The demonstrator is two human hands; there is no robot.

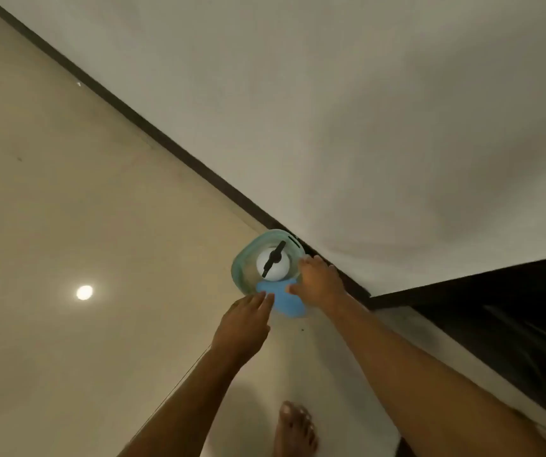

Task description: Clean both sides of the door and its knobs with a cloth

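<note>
Reaching two hands, left hand [243,324] and right hand [317,282], toward one blue cloth [285,300].

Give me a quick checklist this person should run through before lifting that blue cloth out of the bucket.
1. Cloth within reach: ok. The blue cloth hangs over the near rim of the bucket.
2. Right hand on the cloth: ok, its fingers touch the cloth's edge.
3. Left hand ready: ok, straight fingers at the cloth's near edge.
4. Firm grip on the cloth: cannot tell, no curled fingers show.
5. Cloth wet or wrung: cannot tell.
6. Footing: ok, a bare foot stands on the glossy floor, well back from the bucket.
</note>
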